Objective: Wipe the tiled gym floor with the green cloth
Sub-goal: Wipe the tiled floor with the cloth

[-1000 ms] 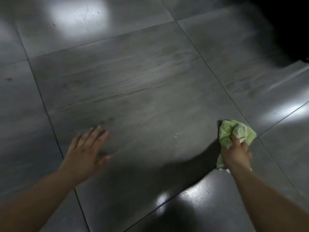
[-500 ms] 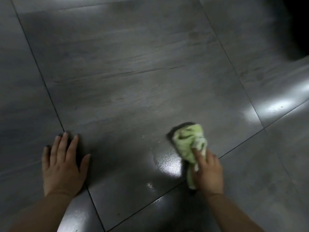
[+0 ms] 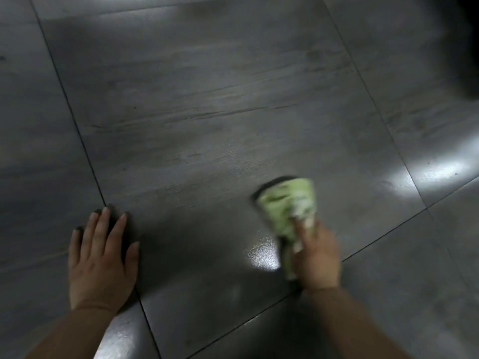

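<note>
The floor is made of large dark grey tiles with thin dark grout lines. My right hand grips a crumpled green cloth and presses it onto the big middle tile near its lower right edge; the cloth is blurred by motion. My left hand lies flat on the floor at the lower left, fingers spread, palm down across a grout line. A wet, shiny patch glints just left of my right hand.
A bright light reflection lies on the tile at the right. A dark shape fills the top right corner. Grout lines run diagonally across the floor.
My right hand has swept the cloth left from the tile's right corner, then slightly right again. My left hand settled flat on the floor and stays there.
</note>
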